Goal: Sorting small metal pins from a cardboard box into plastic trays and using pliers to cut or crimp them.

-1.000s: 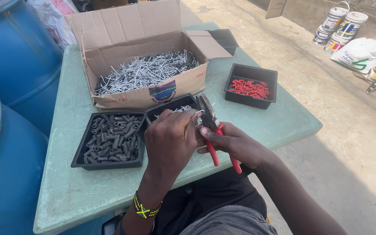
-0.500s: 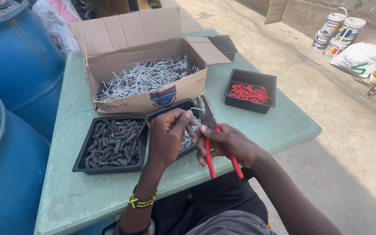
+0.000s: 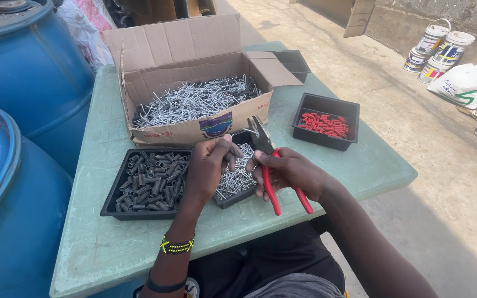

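Note:
My right hand (image 3: pixel 291 172) grips a pair of red-handled pliers (image 3: pixel 269 163), jaws pointing up and away over a black tray of silver nails (image 3: pixel 237 177). My left hand (image 3: pixel 208 165) hovers over the same tray with its fingers pinched together near the pliers' jaws; whatever small piece it holds is too small to make out. Left of it lies a black tray of dark grey sleeves (image 3: pixel 149 182). A cardboard box full of silver nails (image 3: pixel 194 99) stands behind the trays. To the right sits a black tray of red plugs (image 3: pixel 326 124).
Everything rests on a green plastic table (image 3: pixel 111 232). Two blue drums (image 3: pixel 23 83) stand close on the left. An empty black tray (image 3: pixel 292 60) sits behind the box. Paint buckets (image 3: pixel 437 47) and a white sack (image 3: pixel 465 83) lie on the concrete floor at far right.
Both hands have stayed over the nail tray. The view has shifted slightly, and the left fingers have drawn closer to the pliers' jaws.

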